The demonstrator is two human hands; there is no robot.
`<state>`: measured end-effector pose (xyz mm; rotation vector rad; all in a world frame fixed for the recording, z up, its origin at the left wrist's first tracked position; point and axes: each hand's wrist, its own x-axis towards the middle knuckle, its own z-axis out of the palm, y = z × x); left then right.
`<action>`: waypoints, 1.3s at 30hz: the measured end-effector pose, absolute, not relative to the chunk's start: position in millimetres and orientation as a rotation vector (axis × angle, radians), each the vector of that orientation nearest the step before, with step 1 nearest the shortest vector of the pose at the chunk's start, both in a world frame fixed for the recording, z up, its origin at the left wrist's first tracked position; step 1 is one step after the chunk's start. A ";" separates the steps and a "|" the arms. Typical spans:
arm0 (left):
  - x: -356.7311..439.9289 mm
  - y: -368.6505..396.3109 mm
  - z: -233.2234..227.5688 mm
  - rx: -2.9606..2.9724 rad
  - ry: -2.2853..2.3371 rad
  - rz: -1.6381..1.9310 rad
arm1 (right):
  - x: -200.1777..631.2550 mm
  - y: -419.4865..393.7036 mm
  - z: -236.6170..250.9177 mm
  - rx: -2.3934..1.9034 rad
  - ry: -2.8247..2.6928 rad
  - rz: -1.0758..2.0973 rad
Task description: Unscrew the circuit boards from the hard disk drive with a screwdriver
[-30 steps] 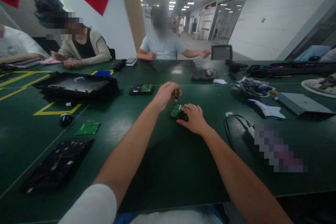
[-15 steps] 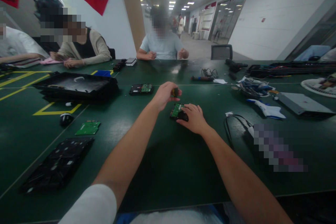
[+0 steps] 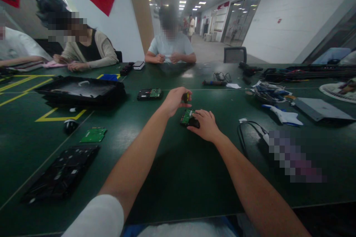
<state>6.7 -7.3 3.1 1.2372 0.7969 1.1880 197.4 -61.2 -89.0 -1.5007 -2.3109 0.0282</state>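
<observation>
A hard drive [image 3: 185, 116] lies on the green table, its green circuit board facing up. My right hand [image 3: 205, 123] grips it from the right, thumb at the near edge and fingers over the top, hiding its right part. Just above the drive's far side, my left hand [image 3: 175, 100] is closed round the black-and-yellow handle of a screwdriver [image 3: 186, 98]. Its shaft is too thin to make out. Farther back and to the left sits a second hard drive [image 3: 149, 94], also with green board showing.
Left of my arms are a loose green circuit board [image 3: 94, 134], a black panel [image 3: 61, 172], a black mouse-like object [image 3: 70, 126] and stacked black trays [image 3: 83, 90]. To the right lie a cable [image 3: 242, 140], a glove [image 3: 283, 114] and a grey metal box [image 3: 324, 109]. People sit across the table.
My left hand has turned slightly at the screwdriver handle, staying over the drive. The hard drive and my right hand barely differ. The person opposite has brought their hands together.
</observation>
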 end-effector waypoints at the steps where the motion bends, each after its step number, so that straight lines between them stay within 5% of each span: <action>1: 7.0 -7.3 3.1 1.228 0.797 1.188 | 197.3 -61.3 -89.1 -1.499 -2.311 0.028; 39: 8.2 -9.8 7.2 1.197 0.827 1.256 | 197.5 -61.1 -89.3 -1.504 -2.311 0.029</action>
